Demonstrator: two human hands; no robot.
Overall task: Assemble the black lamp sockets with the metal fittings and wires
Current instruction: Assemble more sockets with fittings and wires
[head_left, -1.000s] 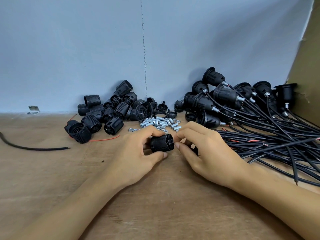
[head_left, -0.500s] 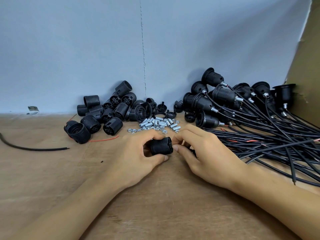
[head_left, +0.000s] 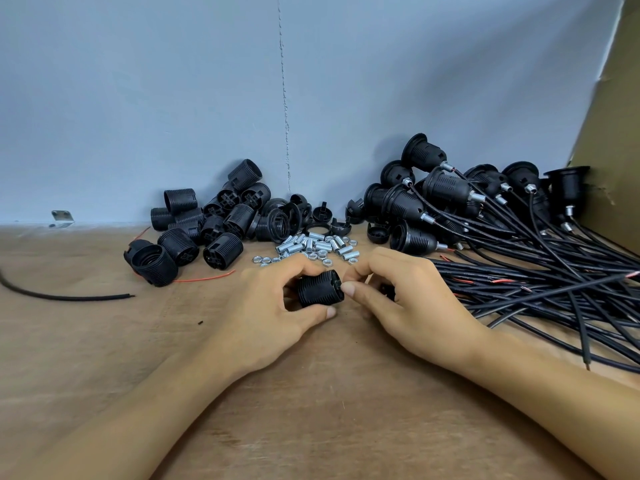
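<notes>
My left hand (head_left: 277, 306) grips a black ribbed lamp socket (head_left: 320, 289) lying sideways just above the wooden table (head_left: 311, 410). My right hand (head_left: 405, 299) has its fingertips curled at the socket's right end, and a dark part shows under its palm; what it pinches is hidden. Behind the hands lies a small pile of silver metal fittings and nuts (head_left: 311, 245). A heap of loose black sockets (head_left: 214, 220) sits at the back left. Sockets with fittings and black wires (head_left: 519, 258) are piled at the right.
A loose black cable (head_left: 62, 296) lies at the far left, a thin red wire (head_left: 204, 277) near the loose sockets. The blue-grey wall (head_left: 207, 98) closes the back, a brown cardboard panel (head_left: 613, 150) the right. A metal bracket (head_left: 62, 218) sits at the wall's foot.
The socket has turned a little in my left hand, and my right fingers have shifted at its right end. Both hands stay in the same spot.
</notes>
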